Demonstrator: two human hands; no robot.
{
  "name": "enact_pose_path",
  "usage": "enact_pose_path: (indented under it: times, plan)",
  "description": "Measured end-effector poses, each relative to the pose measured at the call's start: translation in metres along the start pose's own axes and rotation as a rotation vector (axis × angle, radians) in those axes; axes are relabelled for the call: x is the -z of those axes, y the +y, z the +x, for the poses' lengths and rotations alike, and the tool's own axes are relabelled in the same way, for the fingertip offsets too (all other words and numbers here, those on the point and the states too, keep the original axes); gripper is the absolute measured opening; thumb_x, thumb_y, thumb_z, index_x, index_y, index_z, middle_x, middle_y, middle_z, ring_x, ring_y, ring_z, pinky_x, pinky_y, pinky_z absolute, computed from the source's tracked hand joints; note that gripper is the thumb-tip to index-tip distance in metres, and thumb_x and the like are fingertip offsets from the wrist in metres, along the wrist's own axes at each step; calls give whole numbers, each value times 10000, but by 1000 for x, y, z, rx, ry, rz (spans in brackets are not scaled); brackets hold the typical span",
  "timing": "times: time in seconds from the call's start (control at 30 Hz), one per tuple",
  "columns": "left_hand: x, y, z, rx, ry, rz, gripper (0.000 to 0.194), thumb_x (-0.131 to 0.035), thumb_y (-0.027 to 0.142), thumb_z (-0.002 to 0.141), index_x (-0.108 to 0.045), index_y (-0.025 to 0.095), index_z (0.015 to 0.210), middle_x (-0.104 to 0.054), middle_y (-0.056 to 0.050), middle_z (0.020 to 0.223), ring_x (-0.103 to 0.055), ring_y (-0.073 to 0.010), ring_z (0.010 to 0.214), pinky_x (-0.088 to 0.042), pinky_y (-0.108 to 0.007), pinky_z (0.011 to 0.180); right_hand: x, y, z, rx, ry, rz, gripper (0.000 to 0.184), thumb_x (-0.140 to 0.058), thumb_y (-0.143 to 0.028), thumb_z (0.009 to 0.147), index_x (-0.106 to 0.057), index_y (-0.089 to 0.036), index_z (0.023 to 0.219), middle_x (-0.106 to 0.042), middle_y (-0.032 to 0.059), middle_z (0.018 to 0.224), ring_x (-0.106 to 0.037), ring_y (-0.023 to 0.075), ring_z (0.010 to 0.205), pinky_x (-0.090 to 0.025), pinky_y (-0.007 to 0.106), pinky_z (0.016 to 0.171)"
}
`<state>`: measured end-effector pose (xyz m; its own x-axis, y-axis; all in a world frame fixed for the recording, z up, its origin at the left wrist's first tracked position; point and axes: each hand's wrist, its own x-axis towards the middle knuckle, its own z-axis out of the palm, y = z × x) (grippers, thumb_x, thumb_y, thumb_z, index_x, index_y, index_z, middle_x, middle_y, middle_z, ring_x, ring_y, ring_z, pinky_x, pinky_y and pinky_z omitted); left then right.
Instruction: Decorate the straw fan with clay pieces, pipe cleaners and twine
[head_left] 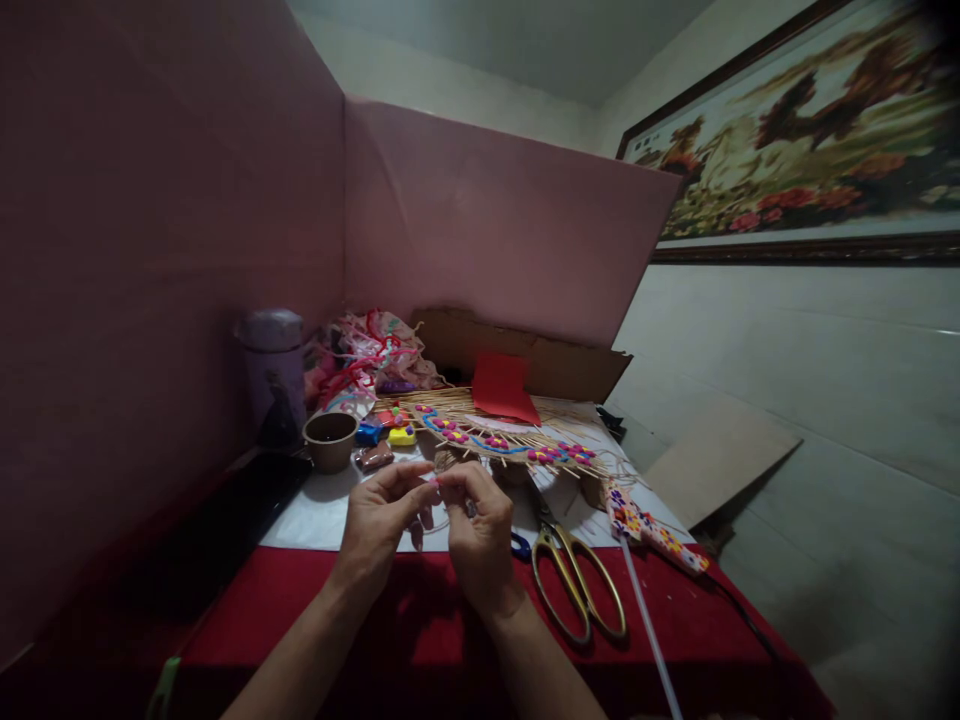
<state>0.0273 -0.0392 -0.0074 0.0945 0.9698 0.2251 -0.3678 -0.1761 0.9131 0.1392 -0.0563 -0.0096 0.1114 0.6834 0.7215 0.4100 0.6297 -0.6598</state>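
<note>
My left hand [377,515] and my right hand [478,525] meet fingertip to fingertip over the front of the white sheet. Pinched between them is a small pink bit [436,484], soft-looking like clay, mostly covered by the fingers. Just beyond lies a curved band [495,442] with magenta and yellow flowers and a blue wavy line, thin sticks poking out along its edges. To the right of my right hand rest large scissors [576,580] with gold handles. Packets of yellow clay [401,436], blue clay [367,433] and brown clay [374,457] sit beyond my left hand.
A brown cup [331,455] and a lilac tumbler [274,385] stand left, near a dark flat device [225,520]. A flower-patterned glue gun [652,530] with a clear stick lies right. Behind are red paper [504,388], a cardboard strip [574,370] and pink panels [487,220].
</note>
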Motion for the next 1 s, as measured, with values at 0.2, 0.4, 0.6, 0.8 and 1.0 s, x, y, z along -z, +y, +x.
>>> enact_pose_path:
  times: [0.2,0.4,0.6,0.8,1.0]
  plan:
    - [-4,1,-2,-42,5,83,211,-724,291,648,-690,118,764,-570,10,470,-485,-95,398,-411,-200,346,-1,-1,-2,-84,87,-19,62,-498,-143,805,-534,-192,797,-565,-14,689,-536,128,620,-420,233,579]
    - [0,-1,-1,-84,-6,83,167,-697,286,691,-623,138,707,-555,30,542,-450,-58,398,-379,-170,350,1,-7,-3,-37,41,4,103,-457,-152,845,-550,-187,818,-577,9,732,-552,137,671,-424,245,621]
    - [2,-4,1,10,-6,35,242,-712,318,677,-563,131,635,-468,66,469,-351,-23,349,-264,-132,307,-1,-6,-1,-20,-10,-22,100,-463,-151,840,-549,-188,804,-576,19,770,-559,147,722,-427,250,659]
    - [0,-8,3,103,-72,-20,268,-701,365,681,-609,113,682,-588,2,568,-488,-79,408,-417,-197,356,-3,0,1,-185,22,-43,85,-475,-164,818,-550,-182,781,-597,17,710,-563,147,651,-435,243,600]
    - [-1,-7,3,126,-103,-9,263,-725,323,662,-629,96,752,-625,-24,629,-538,-94,465,-478,-222,425,-3,5,2,-259,47,-36,62,-491,-160,795,-547,-180,777,-597,12,711,-563,147,661,-432,241,609]
